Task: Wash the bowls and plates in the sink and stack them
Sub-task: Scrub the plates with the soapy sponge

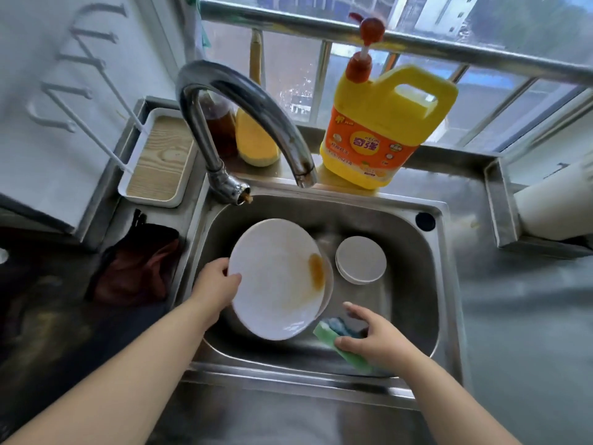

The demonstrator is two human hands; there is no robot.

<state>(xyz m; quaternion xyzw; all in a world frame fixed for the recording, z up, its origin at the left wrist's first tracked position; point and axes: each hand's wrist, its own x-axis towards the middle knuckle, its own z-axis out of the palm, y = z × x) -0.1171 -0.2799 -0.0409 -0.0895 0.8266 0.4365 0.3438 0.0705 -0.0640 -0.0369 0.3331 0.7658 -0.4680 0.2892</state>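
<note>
Item: white plate [276,281], smeared orange-brown near its right rim, tilted up over the left half of the steel sink [426,284]; left hand [216,284] pinches its left edge, thumb on the face. A second plate edge shows just behind it; a stack of small white bowls [361,264], upturned, sits on the sink floor to the right. Right hand [373,335], near right, fingers curled over a green-and-blue sponge [333,332] on the sink's near slope. Risks, as judged: the one-edge pinch may slip once wet or soapy, dropping the plate onto the dishes beneath and chipping them; the faucet [244,101] spout overhangs close, liable to be knocked on lifting. Surroundings: stainless desk, damp-looking, around the sink; yellow detergent jug [382,130] with red pump at far centre; wood-lined tray [160,155] far left; barred window behind.
</note>
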